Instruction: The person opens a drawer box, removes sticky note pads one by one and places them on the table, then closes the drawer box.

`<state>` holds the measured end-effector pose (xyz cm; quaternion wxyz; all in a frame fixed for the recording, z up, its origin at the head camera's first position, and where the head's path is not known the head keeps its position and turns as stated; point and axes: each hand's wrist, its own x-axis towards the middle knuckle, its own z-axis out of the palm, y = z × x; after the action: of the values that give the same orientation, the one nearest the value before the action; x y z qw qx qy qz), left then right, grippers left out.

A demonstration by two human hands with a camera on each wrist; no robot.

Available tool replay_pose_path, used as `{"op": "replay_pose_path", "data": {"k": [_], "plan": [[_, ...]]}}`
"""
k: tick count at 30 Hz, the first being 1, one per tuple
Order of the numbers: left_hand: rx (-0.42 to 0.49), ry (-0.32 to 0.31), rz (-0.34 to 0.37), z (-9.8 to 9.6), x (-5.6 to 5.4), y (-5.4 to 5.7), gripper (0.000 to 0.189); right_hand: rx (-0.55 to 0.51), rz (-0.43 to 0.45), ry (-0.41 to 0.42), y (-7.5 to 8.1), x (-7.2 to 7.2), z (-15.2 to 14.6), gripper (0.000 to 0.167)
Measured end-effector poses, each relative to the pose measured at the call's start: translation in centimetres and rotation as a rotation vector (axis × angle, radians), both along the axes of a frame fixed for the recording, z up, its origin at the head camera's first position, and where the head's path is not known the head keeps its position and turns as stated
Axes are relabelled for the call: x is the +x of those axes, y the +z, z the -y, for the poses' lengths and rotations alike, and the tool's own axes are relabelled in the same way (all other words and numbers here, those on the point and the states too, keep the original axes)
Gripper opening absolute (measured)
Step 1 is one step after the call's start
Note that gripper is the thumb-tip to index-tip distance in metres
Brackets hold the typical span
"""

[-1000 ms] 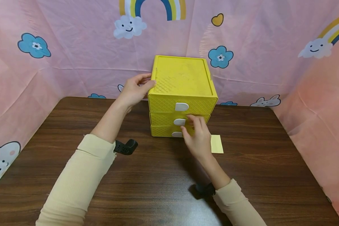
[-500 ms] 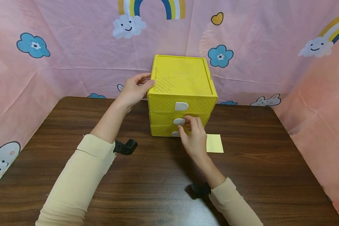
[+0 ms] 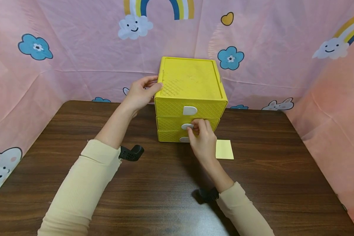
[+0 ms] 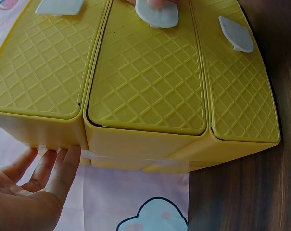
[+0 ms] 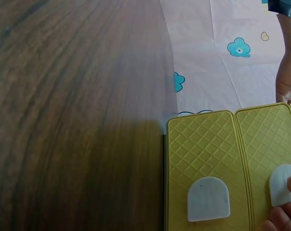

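Note:
A yellow plastic drawer unit point(image 3: 194, 78) with three stacked drawers stands at the back of the table, every drawer pushed in. Each lattice-patterned front carries a white tab handle. My left hand point(image 3: 141, 93) rests against the unit's upper left, thumb at the top edge and fingers point(image 4: 63, 175) nearly straight along the side wall. At the front, my right hand point(image 3: 204, 142) pinches the middle drawer's white handle point(image 4: 157, 13), thumb on its outer face. The top handle point(image 3: 190, 110) is untouched; the bottom handle point(image 5: 208, 198) shows beside it in the right wrist view.
A pale yellow sticky note pad point(image 3: 225, 149) lies on the dark wooden table point(image 3: 153, 196), right of the unit and partly behind my right hand. Pink printed cloth point(image 3: 91, 39) hangs at the back and both sides. Clear tape point(image 4: 135, 158) runs across the unit's side.
My right hand has moved slightly left and its thumb has risen to the middle handle, which it now pinches. The left hand keeps its place; the drawers have not moved.

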<state>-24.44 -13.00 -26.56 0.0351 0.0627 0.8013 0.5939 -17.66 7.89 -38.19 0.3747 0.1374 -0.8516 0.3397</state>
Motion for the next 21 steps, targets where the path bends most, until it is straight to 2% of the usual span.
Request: {"op": "replay_pose_path", "data": {"k": [9, 21], "plan": [[0.0, 0.001, -0.001, -0.05, -0.08, -0.02, 0.051, 0.053, 0.001, -0.049, -0.06, -0.29, -0.05, 0.016], [-0.008, 0.007, -0.002, -0.12, 0.01, 0.02, 0.05, 0.142, -0.066, -0.063, 0.1, 0.24, -0.36, 0.014]]}}
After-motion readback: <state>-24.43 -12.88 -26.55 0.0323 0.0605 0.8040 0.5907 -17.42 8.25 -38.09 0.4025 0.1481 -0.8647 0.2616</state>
